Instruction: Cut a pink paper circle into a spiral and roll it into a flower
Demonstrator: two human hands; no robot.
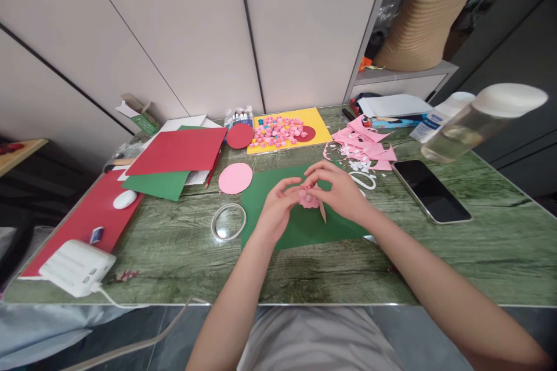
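Note:
A small pink paper flower [310, 200] with scalloped edges is held between both hands, above a green sheet [278, 239]. My left hand [281, 206] pinches it from the left. My right hand [339, 191] has its fingers closed on its right and upper side, and hides part of it. A narrow pointed piece [322, 213] shows just below the right fingers; I cannot tell if it is paper or a blade. White scissor handles [365, 180] lie beside the right hand. Left of the green sheet are a pink paper circle [235, 178] and a tape roll [228, 222].
Pink rolled pieces [278, 130] lie on a yellow sheet [321, 122] at the back. Pink scraps [363, 142], a phone [430, 191] and a bottle [456, 133] are at the right. Red sheets [178, 151] and a white charger [78, 266] with a cable occupy the left.

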